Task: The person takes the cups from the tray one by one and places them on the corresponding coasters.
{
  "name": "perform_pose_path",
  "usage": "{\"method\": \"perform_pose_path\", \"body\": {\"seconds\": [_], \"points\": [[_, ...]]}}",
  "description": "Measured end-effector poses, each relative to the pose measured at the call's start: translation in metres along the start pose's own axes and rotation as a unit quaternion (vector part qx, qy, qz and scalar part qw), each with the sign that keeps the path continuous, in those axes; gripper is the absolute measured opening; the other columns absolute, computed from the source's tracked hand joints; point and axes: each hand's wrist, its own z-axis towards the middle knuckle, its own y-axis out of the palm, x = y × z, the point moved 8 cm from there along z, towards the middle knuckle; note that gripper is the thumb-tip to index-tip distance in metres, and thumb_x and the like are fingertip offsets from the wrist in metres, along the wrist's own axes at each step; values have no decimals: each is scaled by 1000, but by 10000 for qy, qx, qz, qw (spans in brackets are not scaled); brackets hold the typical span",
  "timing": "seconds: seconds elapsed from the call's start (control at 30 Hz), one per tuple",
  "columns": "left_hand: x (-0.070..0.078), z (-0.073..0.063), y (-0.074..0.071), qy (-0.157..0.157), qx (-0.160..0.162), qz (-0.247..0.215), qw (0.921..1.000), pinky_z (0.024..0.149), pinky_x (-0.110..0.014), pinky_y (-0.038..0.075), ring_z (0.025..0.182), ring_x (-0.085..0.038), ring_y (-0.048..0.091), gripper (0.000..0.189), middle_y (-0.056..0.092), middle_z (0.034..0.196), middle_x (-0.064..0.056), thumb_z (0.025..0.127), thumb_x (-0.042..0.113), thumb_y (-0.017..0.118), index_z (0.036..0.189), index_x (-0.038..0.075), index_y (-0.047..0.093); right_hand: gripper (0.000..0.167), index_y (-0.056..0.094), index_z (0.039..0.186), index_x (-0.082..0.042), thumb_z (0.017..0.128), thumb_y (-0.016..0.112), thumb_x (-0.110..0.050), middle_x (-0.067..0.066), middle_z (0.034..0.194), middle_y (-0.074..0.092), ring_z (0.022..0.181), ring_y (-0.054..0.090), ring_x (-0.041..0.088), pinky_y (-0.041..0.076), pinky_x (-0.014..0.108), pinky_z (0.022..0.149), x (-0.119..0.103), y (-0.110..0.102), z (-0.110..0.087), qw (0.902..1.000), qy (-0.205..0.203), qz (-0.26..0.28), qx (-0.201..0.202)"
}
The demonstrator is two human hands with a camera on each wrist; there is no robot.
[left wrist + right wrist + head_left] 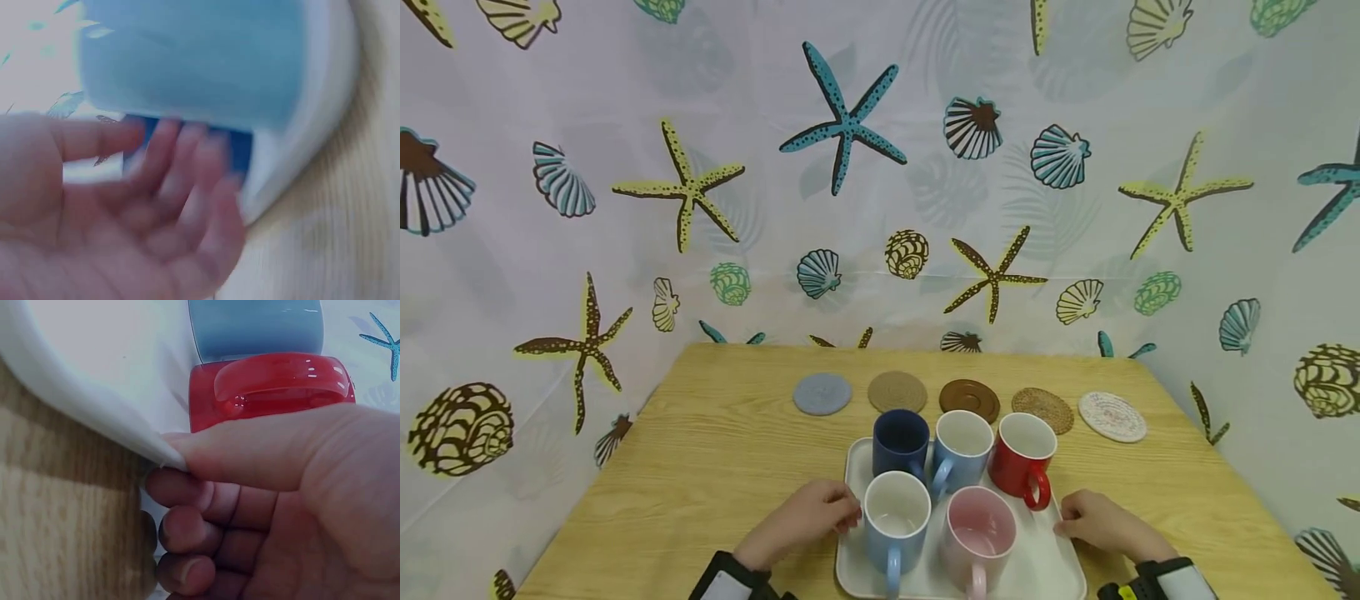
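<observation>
A white tray [1051,562] with rounded corners carries several mugs. My right hand [1101,523] pinches the tray's right rim between thumb [250,447] and curled fingers, beside the red mug [1017,468]. At the left side my left hand [812,512] is close by the front light blue mug [880,546], its fingers [206,162] loosely bent, blurred, and holding nothing. To the right of that mug stands a pink mug [958,554]. Behind them are a navy mug [891,458] and another light blue mug [964,468]. All stand upright, handles toward me.
Behind the tray, round coasters lie in a row: grey [822,394], tan [897,392], brown [969,402], speckled brown [1043,410] and white patterned [1112,417]. The wooden table [700,433] meets a curtain [880,225] with starfish and shells at its back and sides.
</observation>
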Motion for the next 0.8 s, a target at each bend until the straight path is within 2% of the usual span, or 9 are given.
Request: {"method": "perform_pose_path", "body": {"seconds": [0.07,0.17,0.33,0.43,0.5,0.57,0.67,0.73,0.8], "points": [[1,-12,10,-46,-944,-713,9930,72,-29,53,81,-15,62,28,71,89,-9,99,22,53,96,1,72,24,53,68,-7,85,70,-12,0,60,42,59,42,15,31,25,56,1,1,1,9999,102,12,-1],[5,-26,24,69,-2045,-1195,9715,86,-30,54,97,-14,63,34,72,109,-14,100,28,52,110,1,71,23,54,69,-7,85,69,-13,1,60,42,59,43,15,31,26,56,3,2,1,9998,214,13,-14],[12,-36,46,491,-3295,-1550,9300,100,-28,49,112,-10,58,44,58,133,-23,103,30,48,131,-1,57,20,56,71,-6,85,69,-12,1,60,43,60,44,16,32,25,57,3,3,2,9996,256,52,-57],[18,-39,57,787,-3828,-1598,9065,105,-26,45,117,-8,54,45,51,138,-27,105,27,43,136,-4,50,21,55,70,-6,85,69,-12,1,60,44,60,44,16,32,25,56,3,2,3,9996,258,80,-39],[19,-40,60,885,-4004,-1650,8970,107,-25,43,116,-7,52,46,48,139,-30,106,27,40,137,-6,48,22,55,69,-7,85,69,-13,0,60,44,59,44,15,32,25,56,3,2,3,9996,266,74,-22],[18,-40,59,818,-3934,-1783,8982,105,-26,45,112,-7,54,48,46,136,-36,106,28,40,134,-9,49,23,54,69,-7,85,69,-13,0,61,44,59,43,15,32,25,56,4,3,3,9996,271,72,-13],[12,-41,51,701,-3713,-1972,9046,100,-27,49,102,-6,57,49,44,127,-44,105,28,42,126,-15,51,23,54,69,-8,85,69,-13,0,60,43,59,43,15,32,25,56,4,3,3,9997,258,51,2],[7,-41,43,598,-3530,-2091,9100,94,-26,52,97,-6,59,51,56,114,-38,104,28,43,121,-20,51,23,53,69,-8,85,69,-13,0,60,43,59,43,15,32,25,56,4,3,2,9996,261,51,17],[2,-41,35,546,-3352,-2221,9139,89,-25,53,93,-7,59,51,65,102,-23,104,27,44,114,-23,48,23,53,69,-7,84,69,-13,0,61,43,60,43,15,32,26,56,3,2,2,9997,258,18,40]]}}
